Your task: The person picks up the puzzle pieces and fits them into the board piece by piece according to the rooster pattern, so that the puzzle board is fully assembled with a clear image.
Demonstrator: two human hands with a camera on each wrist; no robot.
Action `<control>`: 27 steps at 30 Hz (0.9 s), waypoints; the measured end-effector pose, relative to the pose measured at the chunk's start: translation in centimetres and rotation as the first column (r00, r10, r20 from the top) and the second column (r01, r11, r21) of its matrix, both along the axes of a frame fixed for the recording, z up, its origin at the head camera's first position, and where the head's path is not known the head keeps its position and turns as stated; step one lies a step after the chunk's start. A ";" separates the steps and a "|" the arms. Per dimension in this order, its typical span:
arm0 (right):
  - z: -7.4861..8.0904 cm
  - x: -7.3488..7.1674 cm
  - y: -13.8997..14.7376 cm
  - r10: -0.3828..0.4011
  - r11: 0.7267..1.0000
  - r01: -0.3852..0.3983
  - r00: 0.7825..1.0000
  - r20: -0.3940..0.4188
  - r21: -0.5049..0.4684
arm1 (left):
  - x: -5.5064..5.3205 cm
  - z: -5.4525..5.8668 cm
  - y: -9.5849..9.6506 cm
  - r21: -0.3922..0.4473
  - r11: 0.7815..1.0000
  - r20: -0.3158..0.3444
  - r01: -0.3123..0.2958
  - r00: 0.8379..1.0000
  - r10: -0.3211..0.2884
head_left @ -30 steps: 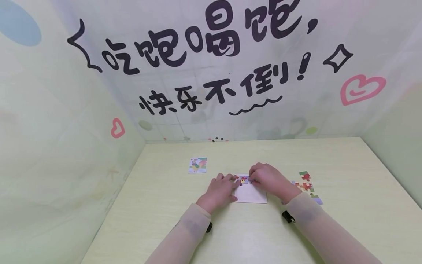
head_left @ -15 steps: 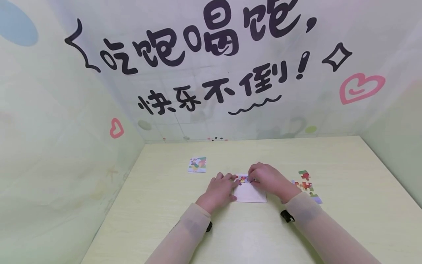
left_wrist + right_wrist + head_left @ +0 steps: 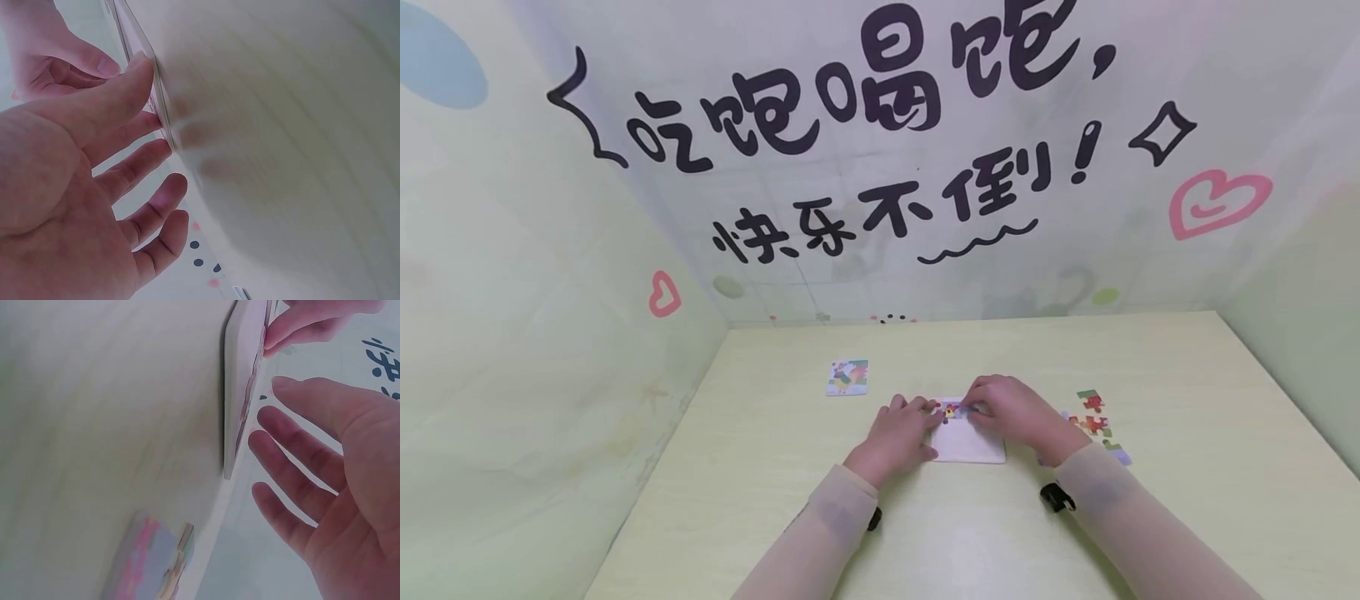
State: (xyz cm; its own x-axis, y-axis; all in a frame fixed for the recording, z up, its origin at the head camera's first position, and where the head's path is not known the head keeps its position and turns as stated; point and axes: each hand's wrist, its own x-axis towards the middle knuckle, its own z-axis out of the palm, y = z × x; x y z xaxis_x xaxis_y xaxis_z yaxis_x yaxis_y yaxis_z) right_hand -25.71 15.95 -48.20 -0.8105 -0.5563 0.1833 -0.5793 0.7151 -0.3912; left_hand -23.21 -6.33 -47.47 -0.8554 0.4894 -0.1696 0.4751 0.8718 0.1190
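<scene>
Black lettering (image 3: 889, 192) fills the wall (image 3: 820, 287) above a pale table (image 3: 775, 467). Below centre lies a white board (image 3: 967, 447), puzzle pieces (image 3: 951, 410) along its upper edge. The left hand (image 3: 895, 439), fingers spread, touches its left side; the right hand (image 3: 1012, 410) bends over its upper right, pinching or not, I cannot tell. Loose pieces (image 3: 1098, 426) lie right, a picture card (image 3: 847, 377) upper left of the board.

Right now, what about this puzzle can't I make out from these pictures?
- Head view: the white board's far right corner, and anything under the right grip, hidden by that grip.
- Head view: the picture card's finer details, too small.
- Right wrist view: the loose pieces' full outlines, blurred and cut off by the bottom edge.
</scene>
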 end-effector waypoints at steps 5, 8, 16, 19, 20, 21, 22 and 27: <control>-0.4 0.0 0.3 -0.012 1.000 0.012 1.000 0.004 -0.024 | 0.0 -0.2 -0.1 0.004 1.000 0.010 -0.005 1.000 0.005; -0.6 0.0 0.6 -0.025 0.999 0.025 1.000 -0.002 -0.032 | 0.0 -0.3 -0.1 0.009 1.000 0.006 -0.008 1.000 0.008; -0.8 0.1 2.0 -0.065 0.997 0.064 0.997 -0.033 -0.036 | 0.0 -0.5 -0.1 -0.003 1.000 -0.004 -0.011 1.000 0.011; -0.6 0.3 2.4 -0.073 0.997 0.072 0.997 -0.035 -0.035 | 0.0 -0.5 0.0 -0.008 1.000 -0.003 -0.013 1.000 0.013; -0.4 0.4 2.5 -0.075 0.997 0.074 0.997 -0.034 -0.032 | 0.0 -0.5 0.0 -0.006 1.000 -0.002 -0.014 1.000 0.014; -0.3 0.4 2.6 -0.079 0.997 0.078 0.996 -0.034 -0.029 | 0.0 -0.4 0.0 -0.004 1.000 -0.002 -0.014 1.000 0.014; -0.2 0.5 2.7 -0.086 0.996 0.085 0.996 -0.031 -0.024 | 0.0 -0.3 0.0 -0.003 1.000 -0.001 -0.013 1.000 0.013; 0.3 0.8 3.3 -0.120 0.993 0.119 0.993 -0.008 -0.005 | 0.3 -0.2 0.0 0.012 1.000 0.010 -0.020 1.000 0.019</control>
State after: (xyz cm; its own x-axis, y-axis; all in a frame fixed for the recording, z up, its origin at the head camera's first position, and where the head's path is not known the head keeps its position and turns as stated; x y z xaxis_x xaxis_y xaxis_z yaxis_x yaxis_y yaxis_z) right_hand -24.90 19.27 -47.92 -0.8695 -0.4547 0.1929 -0.4932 0.7777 -0.3899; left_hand -22.96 -6.30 -47.63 -0.8631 0.4747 -0.1725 0.4568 0.8793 0.1346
